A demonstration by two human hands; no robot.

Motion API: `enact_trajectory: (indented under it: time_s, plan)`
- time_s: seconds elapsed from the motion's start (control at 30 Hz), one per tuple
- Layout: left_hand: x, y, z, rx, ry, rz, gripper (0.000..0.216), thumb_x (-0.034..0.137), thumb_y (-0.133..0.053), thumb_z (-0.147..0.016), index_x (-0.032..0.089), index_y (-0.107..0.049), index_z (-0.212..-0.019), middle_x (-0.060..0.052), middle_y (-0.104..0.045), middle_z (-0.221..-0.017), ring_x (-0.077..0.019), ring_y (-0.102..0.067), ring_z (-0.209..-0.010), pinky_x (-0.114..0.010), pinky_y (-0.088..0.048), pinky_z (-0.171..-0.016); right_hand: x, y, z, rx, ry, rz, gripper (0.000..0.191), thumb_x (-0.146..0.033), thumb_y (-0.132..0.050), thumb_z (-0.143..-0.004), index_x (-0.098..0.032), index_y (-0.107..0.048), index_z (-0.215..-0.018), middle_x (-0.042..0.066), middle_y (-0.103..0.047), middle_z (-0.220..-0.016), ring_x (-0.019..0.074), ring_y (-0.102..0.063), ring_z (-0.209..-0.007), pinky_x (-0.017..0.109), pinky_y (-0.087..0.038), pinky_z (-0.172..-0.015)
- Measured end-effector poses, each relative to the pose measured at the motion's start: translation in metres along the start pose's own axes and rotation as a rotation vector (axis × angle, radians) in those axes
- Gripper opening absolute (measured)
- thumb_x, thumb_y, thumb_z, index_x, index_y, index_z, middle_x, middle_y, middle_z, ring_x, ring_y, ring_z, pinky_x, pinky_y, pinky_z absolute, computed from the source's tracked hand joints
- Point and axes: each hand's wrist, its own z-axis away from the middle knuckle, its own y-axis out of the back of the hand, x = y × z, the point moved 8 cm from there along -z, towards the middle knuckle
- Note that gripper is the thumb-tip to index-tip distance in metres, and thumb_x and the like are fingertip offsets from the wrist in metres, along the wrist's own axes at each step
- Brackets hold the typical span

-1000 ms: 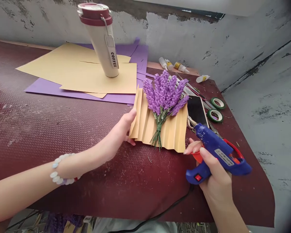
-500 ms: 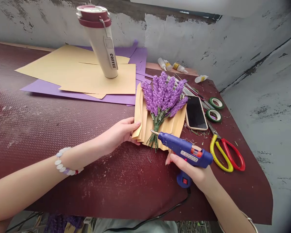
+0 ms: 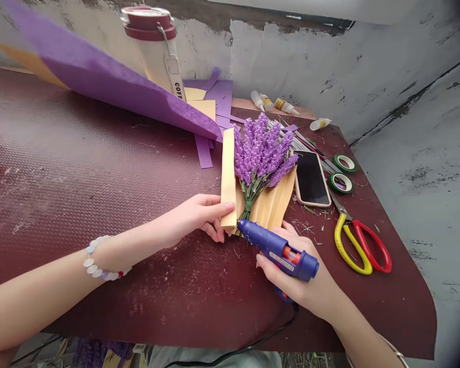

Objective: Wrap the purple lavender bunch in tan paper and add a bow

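My left hand (image 3: 209, 214) pinches the lower left edge of a pleated tan paper wrapper (image 3: 229, 179), thumb on top and fingers below. On that wrapper lies a bunch of purple paper lavender (image 3: 262, 151), its green stems bound with green tape. My right hand (image 3: 295, 260) is closed around a blue hot glue gun (image 3: 278, 248). The gun's tip points left, at the bottom of the folded paper strip beside the stems; whether it touches is hard to see. A black cord trails from the handle toward me.
A purple sheet (image 3: 118, 92) is lifted at the left, partly covering a coffee tumbler (image 3: 153, 51). To the right lie a phone (image 3: 312, 179), green tape rolls (image 3: 341, 182) and scissors (image 3: 362, 245). Small glue bottles (image 3: 285, 106) rest near the wall.
The purple and tan sheets at the left have risen off the table. My left hand has folded the wrapper's edge rightward. The glue gun has moved down and left, its tip now by the fold.
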Motion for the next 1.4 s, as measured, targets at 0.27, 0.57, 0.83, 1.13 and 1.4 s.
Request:
enact_trajectory:
  time_s: [0.27,0.57,0.83,1.13,1.4]
  plan:
    - [-0.004,-0.006,0.001,-0.092,0.1,-0.004,0.03,0.04,-0.077,-0.081,0.011,-0.07,-0.077,-0.008,-0.076,-0.071,-0.0108,-0.067,-0.055,-0.018,-0.052,-0.055,-0.01,-0.003,0.004,0.001,0.194,0.129,0.022,-0.017,-0.06,-0.085,-0.024,-0.041,-0.076,-0.007,-0.045,-0.065,0.0127,-0.052,-0.064,0.056,-0.032,-0.112]
    - [-0.011,0.002,-0.005,-0.057,0.071,0.071,0.031,0.04,-0.077,-0.081,0.01,-0.07,-0.074,-0.01,-0.076,-0.068,-0.0118,-0.069,-0.053,-0.014,-0.047,-0.047,-0.007,0.002,0.012,0.063,0.245,0.11,0.019,-0.014,-0.062,-0.081,-0.025,-0.047,-0.079,-0.005,-0.051,-0.069,0.0145,-0.055,-0.064,0.057,-0.036,-0.112]
    - [-0.008,-0.003,-0.007,-0.133,0.057,0.164,0.034,0.041,-0.072,-0.087,0.009,-0.071,-0.075,-0.01,-0.076,-0.071,-0.0147,-0.073,-0.059,-0.016,-0.053,-0.05,0.001,0.01,0.018,0.138,0.235,0.07,0.015,-0.011,-0.06,-0.082,-0.026,-0.058,-0.081,-0.002,-0.064,-0.074,0.0189,-0.064,-0.072,0.057,-0.037,-0.114]
    - [-0.005,-0.007,-0.008,-0.221,-0.001,0.184,0.042,0.048,-0.068,-0.088,0.01,-0.07,-0.07,-0.009,-0.073,-0.068,-0.0085,-0.056,-0.043,-0.019,-0.047,-0.045,0.0,0.01,0.014,0.161,0.174,-0.01,0.012,-0.015,-0.06,-0.086,-0.025,-0.061,-0.08,-0.002,-0.064,-0.071,0.0194,-0.065,-0.074,0.055,-0.034,-0.115]
    - [-0.005,-0.011,-0.002,-0.176,-0.019,0.161,0.045,0.047,-0.054,-0.097,0.011,-0.067,-0.073,-0.006,-0.068,-0.068,-0.0074,-0.053,-0.045,-0.018,-0.045,-0.047,-0.009,0.004,0.007,0.109,0.191,0.046,0.014,-0.019,-0.061,-0.085,-0.024,-0.051,-0.077,-0.004,-0.057,-0.069,0.016,-0.057,-0.068,0.057,-0.032,-0.113]
